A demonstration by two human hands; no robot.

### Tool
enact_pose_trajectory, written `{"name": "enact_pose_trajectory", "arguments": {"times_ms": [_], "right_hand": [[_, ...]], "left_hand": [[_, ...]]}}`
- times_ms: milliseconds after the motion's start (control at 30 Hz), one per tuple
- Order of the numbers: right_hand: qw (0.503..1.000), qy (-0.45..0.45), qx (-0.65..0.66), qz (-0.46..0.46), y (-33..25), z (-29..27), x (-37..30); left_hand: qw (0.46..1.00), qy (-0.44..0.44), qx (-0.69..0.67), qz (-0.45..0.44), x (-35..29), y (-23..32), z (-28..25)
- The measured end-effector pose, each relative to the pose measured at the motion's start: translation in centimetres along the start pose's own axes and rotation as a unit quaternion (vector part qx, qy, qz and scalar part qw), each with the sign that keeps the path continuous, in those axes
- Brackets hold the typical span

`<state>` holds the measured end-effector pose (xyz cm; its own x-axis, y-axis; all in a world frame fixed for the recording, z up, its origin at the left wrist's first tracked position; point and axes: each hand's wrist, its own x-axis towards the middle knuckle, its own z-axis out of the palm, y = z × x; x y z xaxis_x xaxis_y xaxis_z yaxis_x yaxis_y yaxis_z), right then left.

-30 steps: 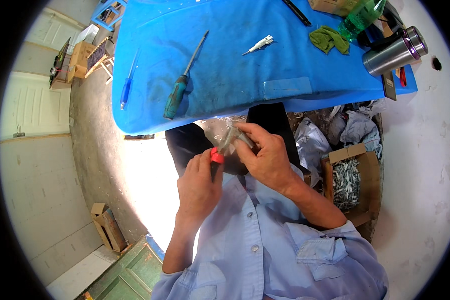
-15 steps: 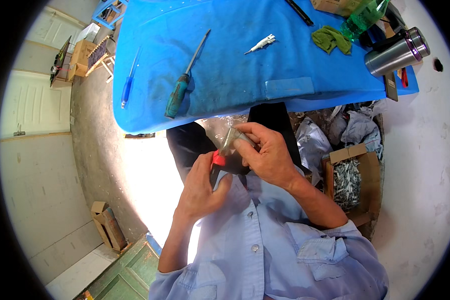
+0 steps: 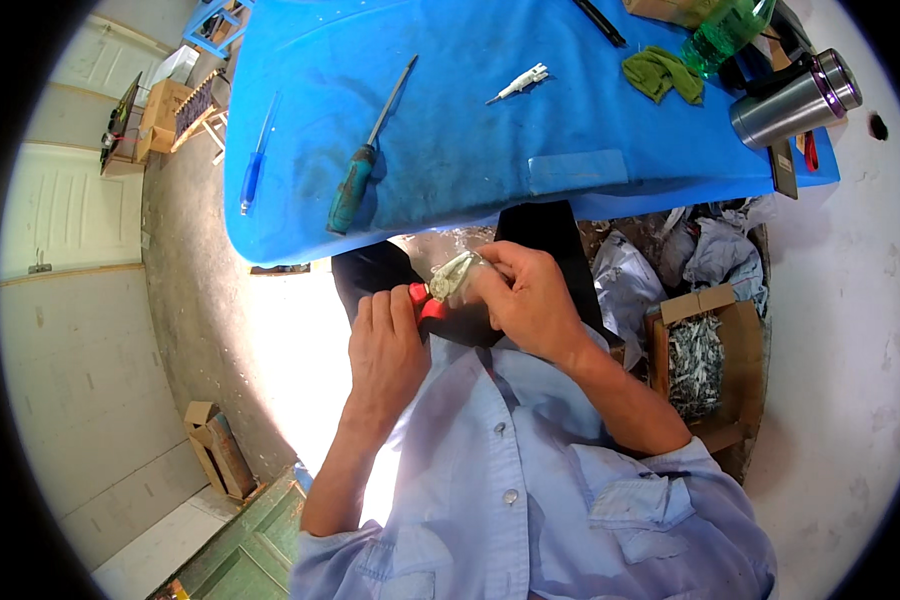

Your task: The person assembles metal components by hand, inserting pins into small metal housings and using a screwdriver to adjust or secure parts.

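Above my lap, just off the table's near edge, both my hands work close together. My left hand (image 3: 385, 335), back upward, is closed around a red-handled tool (image 3: 431, 309), whose two red parts show beside the index finger; its exact kind is partly hidden. A pale greyish-white piece (image 3: 453, 275) lies against the red parts. Its other end is pinched between the thumb and fingers of my right hand (image 3: 530, 300). On the blue-covered table (image 3: 450, 130) lie a teal-handled screwdriver (image 3: 352, 190), a slim blue screwdriver (image 3: 256, 170) and a small white part with a thin tip (image 3: 522, 84).
A steel flask (image 3: 795, 105), a green bottle (image 3: 725, 40) and a green cloth (image 3: 662, 76) occupy the table's right side. Below right, a cardboard box (image 3: 740, 340) holds many thin metallic-looking pieces, with grey plastic bags (image 3: 625, 280) beside it.
My left hand has turned back-upward and its fingers have closed round the tool, so a second red part shows. The pale piece has tilted in my right fingers and now faces up.
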<state>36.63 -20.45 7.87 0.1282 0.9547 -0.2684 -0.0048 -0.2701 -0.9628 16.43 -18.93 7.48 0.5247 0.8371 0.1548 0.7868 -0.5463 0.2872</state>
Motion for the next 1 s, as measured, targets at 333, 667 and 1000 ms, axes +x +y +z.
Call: {"name": "enact_pose_trajectory", "arguments": {"times_ms": [333,667,1000], "right_hand": [[0.991,-0.045,0.124,-0.008,-0.8,-1.1,0.5],[0.980,-0.110,0.162,-0.035,-0.6,-1.7,-0.3],[0.992,-0.053,0.060,-0.100,-0.1,-1.1,-0.4]], "left_hand": [[0.996,-0.008,-0.073,-0.043,0.7,-0.1,-3.0],[0.946,-0.096,-0.266,-0.160,-1.8,0.4,-2.4],[0.993,-0.087,-0.041,-0.070,-2.1,0.1,-2.1]]}}
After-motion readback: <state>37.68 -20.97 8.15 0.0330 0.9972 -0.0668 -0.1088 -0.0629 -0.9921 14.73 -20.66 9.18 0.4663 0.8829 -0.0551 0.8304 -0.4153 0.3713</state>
